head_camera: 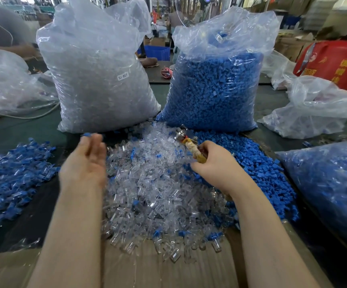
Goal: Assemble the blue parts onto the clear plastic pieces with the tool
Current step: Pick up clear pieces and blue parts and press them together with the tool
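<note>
Gripped in the right hand (216, 165), right of centre, is a tool (191, 145) with a tape-wrapped handle and a metal head pointing up and away. At centre left the left hand (85, 163) is held palm-up, blurred, with fingers straight and relaxed; a small blue part (87, 134) is seen at the fingertips, and whether it is being touched cannot be told. Beneath both hands a heap of clear plastic pieces (154, 188) is spread over cardboard (168, 271) at the bottom edge. A pile of loose blue parts (258, 169) lies just right of it, and clear pieces fitted with blue (12, 169) are heaped at the left. Behind, two tall plastic bags are stood upright: a bag of clear pieces (97, 80) at upper left and a bag of blue parts (216, 86) at upper right.
</note>
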The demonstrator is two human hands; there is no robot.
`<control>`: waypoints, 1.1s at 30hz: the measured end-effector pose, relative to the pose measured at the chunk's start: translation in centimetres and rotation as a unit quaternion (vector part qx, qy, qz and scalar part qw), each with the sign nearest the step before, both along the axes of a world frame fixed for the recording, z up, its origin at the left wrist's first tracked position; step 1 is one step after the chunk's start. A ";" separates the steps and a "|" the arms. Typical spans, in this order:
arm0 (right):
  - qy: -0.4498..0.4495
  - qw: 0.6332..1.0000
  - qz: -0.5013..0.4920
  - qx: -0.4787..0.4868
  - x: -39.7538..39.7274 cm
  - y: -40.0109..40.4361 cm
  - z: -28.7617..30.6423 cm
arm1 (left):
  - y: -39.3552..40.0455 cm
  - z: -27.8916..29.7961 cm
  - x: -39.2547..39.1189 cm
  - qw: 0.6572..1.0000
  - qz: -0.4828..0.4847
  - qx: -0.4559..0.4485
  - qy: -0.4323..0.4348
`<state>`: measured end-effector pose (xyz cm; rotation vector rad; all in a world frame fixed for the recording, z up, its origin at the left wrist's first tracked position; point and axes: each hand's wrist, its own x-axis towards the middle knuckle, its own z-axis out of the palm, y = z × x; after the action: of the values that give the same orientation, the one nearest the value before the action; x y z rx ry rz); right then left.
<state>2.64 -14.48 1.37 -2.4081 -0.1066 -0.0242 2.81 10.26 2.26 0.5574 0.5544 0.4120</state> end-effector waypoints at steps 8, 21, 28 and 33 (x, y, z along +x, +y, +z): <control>0.050 0.999 -0.005 0.020 -0.1 -1.2 -0.2 | 7.8 -2.7 -0.5 0.949 0.189 -0.251 -0.026; -0.090 0.995 0.036 -0.039 -0.4 1.5 0.4 | -3.2 0.5 -0.5 0.877 -0.328 0.351 0.020; -0.108 0.990 0.086 -0.038 -0.8 2.4 0.4 | -7.7 0.7 -1.4 0.835 -0.367 0.408 -0.032; -0.062 0.988 0.092 -0.106 -0.8 1.9 0.6 | -7.3 0.5 -1.0 0.887 -0.275 0.371 -0.012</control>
<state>1.87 -12.62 1.96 -2.5975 -0.4066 -0.0811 1.80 3.00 2.78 1.4070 0.1726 0.0686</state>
